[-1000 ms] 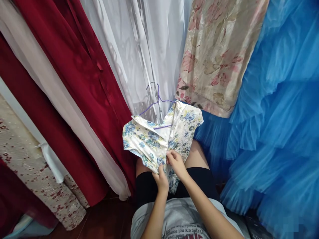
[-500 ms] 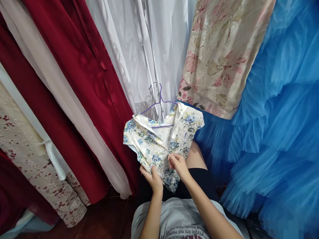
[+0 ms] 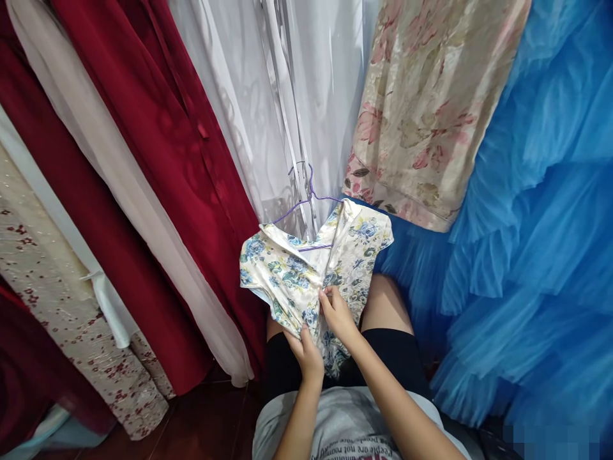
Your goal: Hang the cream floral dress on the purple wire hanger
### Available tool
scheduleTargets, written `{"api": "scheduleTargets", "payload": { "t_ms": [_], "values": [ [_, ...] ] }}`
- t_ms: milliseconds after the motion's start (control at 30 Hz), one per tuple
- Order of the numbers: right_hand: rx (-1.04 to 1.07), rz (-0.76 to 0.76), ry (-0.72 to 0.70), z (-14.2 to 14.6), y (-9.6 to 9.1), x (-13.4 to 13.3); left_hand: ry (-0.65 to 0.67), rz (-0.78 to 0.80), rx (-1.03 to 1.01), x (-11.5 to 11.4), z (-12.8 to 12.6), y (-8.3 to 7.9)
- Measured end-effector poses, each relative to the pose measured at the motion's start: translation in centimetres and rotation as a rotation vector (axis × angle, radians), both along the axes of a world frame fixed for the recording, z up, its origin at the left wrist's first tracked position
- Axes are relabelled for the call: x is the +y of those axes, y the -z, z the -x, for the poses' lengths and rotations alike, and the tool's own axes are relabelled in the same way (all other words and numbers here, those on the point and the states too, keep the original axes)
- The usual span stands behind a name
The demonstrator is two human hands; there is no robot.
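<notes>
A sleeveless-looking floral blouse (image 3: 287, 271), white with blue and yellow flowers, lies over my lap on a thin purple hanger (image 3: 312, 191). Its neckline falls open in a V down to the front closure, which looks like a zipper. My left hand (image 3: 306, 351) grips the lower left side of the blouse, thumb on top and fingers beneath the cloth. At the bottom of the V, my right hand (image 3: 338, 313) pinches the front closure between thumb and fingertips. The small piece inside that pinch is mostly hidden.
Long red (image 3: 158, 191), pale pink and white (image 3: 330, 83) garments hang to the left and ahead. A beige floral garment (image 3: 426, 128) hangs at the right, beside a layered blue tulle gown (image 3: 541, 243). Dark red tiles (image 3: 205, 415) show below.
My right hand has shifted slightly up and left along the front of the blouse. My left hand has moved a little right and down, still gripping the cloth.
</notes>
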State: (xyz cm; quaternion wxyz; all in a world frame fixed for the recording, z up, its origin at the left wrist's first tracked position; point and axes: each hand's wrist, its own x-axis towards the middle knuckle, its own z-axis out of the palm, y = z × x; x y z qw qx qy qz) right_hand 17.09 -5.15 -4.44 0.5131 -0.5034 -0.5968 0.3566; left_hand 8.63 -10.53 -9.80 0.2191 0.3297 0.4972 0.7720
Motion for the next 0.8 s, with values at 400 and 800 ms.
{"api": "scheduleTargets", "payload": {
  "t_ms": [400,800],
  "values": [
    [0.293,0.032,-0.061,-2.1,-0.5,-0.6,-0.165,-0.063,0.167,-0.1,1.7,-0.2],
    [0.402,0.183,-0.244,-3.6,-4.3,-1.8,0.362,0.018,0.600,2.6,-1.0,-4.0]
  ]
}}
